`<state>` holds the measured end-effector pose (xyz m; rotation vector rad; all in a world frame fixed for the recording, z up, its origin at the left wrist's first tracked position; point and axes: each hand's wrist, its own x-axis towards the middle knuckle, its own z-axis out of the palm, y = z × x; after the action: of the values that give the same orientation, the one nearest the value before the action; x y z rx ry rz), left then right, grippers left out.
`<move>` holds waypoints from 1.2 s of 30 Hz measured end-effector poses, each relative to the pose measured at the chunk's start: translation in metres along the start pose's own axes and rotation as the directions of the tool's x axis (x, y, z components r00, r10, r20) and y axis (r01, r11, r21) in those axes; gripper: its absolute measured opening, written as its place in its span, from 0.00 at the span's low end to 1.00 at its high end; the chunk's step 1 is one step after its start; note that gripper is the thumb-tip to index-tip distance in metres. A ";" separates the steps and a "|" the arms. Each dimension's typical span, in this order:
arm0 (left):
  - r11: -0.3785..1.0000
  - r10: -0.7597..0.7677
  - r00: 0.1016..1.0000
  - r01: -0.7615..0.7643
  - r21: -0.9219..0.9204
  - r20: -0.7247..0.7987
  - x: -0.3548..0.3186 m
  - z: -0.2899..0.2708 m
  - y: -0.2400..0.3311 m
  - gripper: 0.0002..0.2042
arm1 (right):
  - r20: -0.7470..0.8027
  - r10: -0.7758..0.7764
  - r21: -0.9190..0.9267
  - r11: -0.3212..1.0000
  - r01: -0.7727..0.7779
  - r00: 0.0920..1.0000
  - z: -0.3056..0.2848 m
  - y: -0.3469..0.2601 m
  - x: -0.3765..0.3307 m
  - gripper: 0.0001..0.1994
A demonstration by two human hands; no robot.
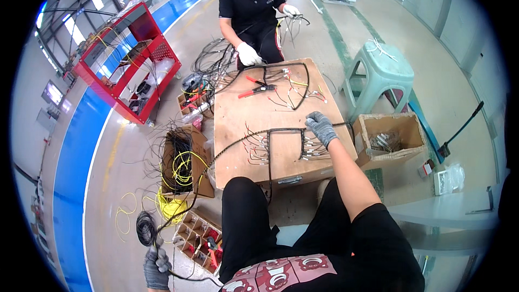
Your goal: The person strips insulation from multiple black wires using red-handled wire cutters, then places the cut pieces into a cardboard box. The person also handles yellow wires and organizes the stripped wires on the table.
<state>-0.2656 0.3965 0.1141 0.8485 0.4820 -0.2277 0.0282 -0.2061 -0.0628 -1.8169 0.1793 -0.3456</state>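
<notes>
A black wire harness (285,129) runs across the wooden table (232,170), with branches hanging toward me and white-tagged wire ends. My right hand (321,128), in a grey glove, is closed over the harness right of its branches; the fingers partly hide it. Far down at the left, my left hand (157,265), also gloved in grey, is wrapped round a long black cable. That cable stretches up to the table's left edge. A second black harness (308,78) forms a loop on the table's far half, beside red-handled pliers (257,92).
Across the table a person (251,16) in white gloves handles wires. Cartons of cables (205,184) and a divided box (186,235) stand left, near a red cart (127,65). A green stool (381,73) and another carton (362,151) stand right.
</notes>
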 end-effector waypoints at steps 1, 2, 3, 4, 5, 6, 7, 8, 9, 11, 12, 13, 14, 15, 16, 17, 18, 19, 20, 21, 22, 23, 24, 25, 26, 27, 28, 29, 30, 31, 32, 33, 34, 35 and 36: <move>0.995 -0.024 0.998 0.029 0.093 -0.061 -0.006 -0.011 -0.005 0.16 | -0.020 0.046 0.089 0.995 -0.044 0.999 -0.002 0.007 0.006 0.06; 0.978 -0.014 0.992 0.041 0.205 -0.129 -0.019 -0.014 -0.011 0.15 | -0.017 0.090 0.126 0.988 -0.087 0.996 0.004 0.007 0.008 0.06; 0.971 -0.050 0.986 0.085 0.223 -0.160 -0.026 -0.024 -0.016 0.15 | -0.017 0.134 0.161 0.978 -0.129 0.991 0.005 0.006 0.010 0.06; 0.963 -0.085 0.978 0.130 0.237 -0.190 -0.032 -0.038 -0.021 0.15 | -0.016 0.178 0.195 0.966 -0.171 0.984 0.006 0.005 0.012 0.06; 0.969 -0.169 0.964 0.201 0.143 -0.207 -0.038 -0.055 -0.027 0.15 | -0.006 0.165 0.192 0.968 -0.161 0.986 0.010 0.002 0.013 0.06; 0.962 -0.255 0.944 0.270 0.046 -0.209 -0.041 -0.074 -0.034 0.14 | -0.008 0.145 0.171 0.975 -0.141 0.989 0.009 0.002 0.014 0.06; 0.948 -0.317 0.929 0.319 -0.023 -0.188 -0.041 -0.093 -0.043 0.15 | -0.007 0.125 0.151 0.981 -0.123 0.992 0.008 0.006 0.016 0.06; 0.939 -0.338 0.916 0.344 -0.013 -0.217 -0.041 -0.083 -0.052 0.13 | -0.007 0.106 0.121 0.987 -0.105 0.994 0.001 0.012 0.018 0.05; 0.926 -0.337 0.902 0.370 0.079 -0.272 -0.047 -0.082 -0.058 0.13 | -0.010 0.068 0.079 0.995 -0.067 0.998 0.004 0.013 0.019 0.05; 0.879 -0.382 0.839 0.459 0.127 -0.387 -0.042 -0.099 -0.074 0.10 | -0.014 0.078 0.143 0.987 -0.076 0.997 0.000 0.015 0.017 0.05; 0.856 -0.401 0.809 0.498 0.139 -0.430 -0.044 -0.106 -0.080 0.09 | -0.028 0.080 0.181 0.981 -0.073 0.996 0.000 0.013 0.017 0.04; 0.830 -0.419 0.776 0.538 0.149 -0.472 -0.048 -0.113 -0.086 0.09 | -0.001 0.088 0.175 0.981 -0.086 0.996 0.002 0.012 0.017 0.04; 0.798 -0.438 0.739 0.582 0.157 -0.511 -0.050 -0.123 -0.092 0.08 | 0.022 0.098 0.166 0.981 -0.100 0.995 0.002 0.009 0.015 0.04; 0.764 -0.511 0.689 0.638 0.096 -0.514 -0.051 -0.136 -0.095 0.08 | 0.041 0.109 0.157 0.981 -0.114 0.993 0.003 0.007 0.013 0.04; 0.714 -0.440 0.691 0.656 0.244 -0.573 -0.054 -0.147 -0.101 0.08 | 0.056 0.113 0.164 0.979 -0.121 0.992 0.005 0.005 0.012 0.04; 0.638 -0.362 0.696 0.670 0.380 -0.620 -0.056 -0.140 -0.107 0.08 | 0.072 0.119 0.169 0.977 -0.130 0.990 0.007 0.002 0.010 0.04; 0.538 -0.278 0.704 0.677 0.501 -0.653 -0.060 -0.137 -0.110 0.08 | 0.087 0.125 0.176 0.975 -0.139 0.988 0.010 0.000 0.007 0.04; 0.371 -0.199 0.707 0.695 0.615 -0.679 -0.056 -0.154 -0.113 0.09 | 0.090 0.143 0.137 0.979 -0.154 0.986 0.011 -0.003 0.004 0.04; 0.245 -0.154 0.708 0.703 0.668 -0.689 -0.048 -0.152 -0.111 0.11 | 0.101 0.136 0.094 0.985 -0.146 0.985 0.009 0.000 0.005 0.05; 0.042 -0.104 0.714 0.699 0.714 -0.693 -0.044 -0.155 -0.115 0.12 | 0.112 0.131 0.052 0.989 -0.137 0.985 0.004 0.006 0.007 0.05; -0.167 -0.056 0.725 0.671 0.723 -0.686 -0.038 -0.159 -0.119 0.13 | 0.120 0.127 0.010 0.992 -0.129 0.985 -0.001 0.012 0.010 0.06; -0.349 -0.102 0.772 0.563 0.749 -0.628 -0.020 -0.174 -0.129 0.14 | 0.082 0.051 -0.194 0.980 -0.034 0.995 -0.020 0.041 0.024 0.06; -0.517 -0.141 0.782 0.465 0.719 -0.607 -0.027 -0.195 -0.132 0.15 | 0.099 0.005 -0.305 0.952 0.026 0.995 -0.012 0.042 0.018 0.07; -0.620 -0.138 0.747 0.446 0.645 -0.650 -0.028 -0.194 -0.136 0.15 | 0.112 -0.036 -0.423 0.903 0.080 0.993 -0.003 0.033 0.010 0.08; -0.714 -0.168 0.791 0.314 0.626 -0.589 -0.030 -0.190 -0.138 0.16 | 0.125 -0.075 -0.539 0.832 0.131 0.989 0.001 0.024 0.005 0.08; -0.712 -0.164 0.776 0.335 0.618 -0.609 -0.027 -0.190 -0.141 0.16 | 0.135 -0.019 -0.547 0.832 0.091 0.991 0.002 0.022 0.004 0.09; -0.709 -0.160 0.761 0.354 0.609 -0.629 -0.022 -0.190 -0.143 0.17 | 0.144 0.038 -0.556 0.830 0.050 0.989 0.001 0.021 0.002 0.10; -0.631 -0.157 0.740 0.435 0.643 -0.655 -0.017 -0.184 -0.144 0.19 | 0.141 0.077 -0.540 0.841 0.012 0.987 -0.002 0.021 0.002 0.11; -0.543 -0.161 0.715 0.511 0.666 -0.680 -0.012 -0.178 -0.145 0.22 | 0.139 0.116 -0.524 0.851 -0.027 0.984 -0.008 0.021 0.002 0.11; -0.450 -0.172 0.688 0.581 0.678 -0.704 -0.005 -0.176 -0.148 0.24 | 0.128 0.126 -0.525 0.850 -0.041 0.984 -0.015 0.026 0.001 0.12; -0.462 -0.210 0.745 0.495 0.736 -0.633 -0.015 -0.221 -0.152 0.21 | 0.144 0.112 -0.511 0.859 -0.023 0.983 -0.006 0.019 0.001 0.12; -0.367 -0.231 0.718 0.561 0.742 -0.657 -0.021 -0.254 -0.159 0.20 | 0.154 0.104 -0.509 0.861 -0.011 0.983 -0.002 0.014 0.000 0.12; -0.110 -0.320 0.627 0.720 0.685 -0.711 -0.025 -0.291 -0.171 0.19 | 0.164 0.096 -0.502 0.865 0.000 0.982 0.001 0.009 -0.001 0.12; 0.133 -0.455 0.505 0.853 0.504 -0.733 -0.026 -0.324 -0.184 0.18 | 0.167 0.094 -0.463 0.886 -0.006 0.981 0.000 0.009 0.000 0.11; 0.208 -0.543 0.408 0.912 0.353 -0.734 -0.024 -0.342 -0.195 0.17 | 0.159 0.131 -0.471 0.881 -0.041 0.979 -0.008 0.014 0.002 0.11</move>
<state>-0.4687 0.5319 -0.1961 1.4257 1.3614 -1.2936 0.0286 -0.2181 -0.0735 -2.2981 0.2255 -0.0648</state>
